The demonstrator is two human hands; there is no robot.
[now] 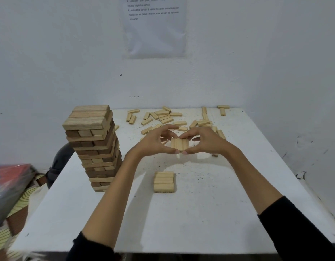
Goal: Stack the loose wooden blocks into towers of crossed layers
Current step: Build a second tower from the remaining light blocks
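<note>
Three pale wooden blocks [179,144] lie side by side as one flat row, lifted above the white table [209,213]. My left hand [155,142] and my right hand [206,141] pinch this row together from both sides, thumbs at its near end and fingers over its far end. Nearer to me a low stack of blocks [164,182] stands on the table, its top layer a row of three. A tall tower of crossed layers [95,146] in light and dark wood rises at the left. Several loose blocks [162,115] are scattered along the far edge.
A white wall with a printed sheet [155,25] stands right behind the table. Left of the table, on the floor, lie a dark round object [58,161] and some coloured clutter [10,185]. A single small block [215,155] lies right of my hands.
</note>
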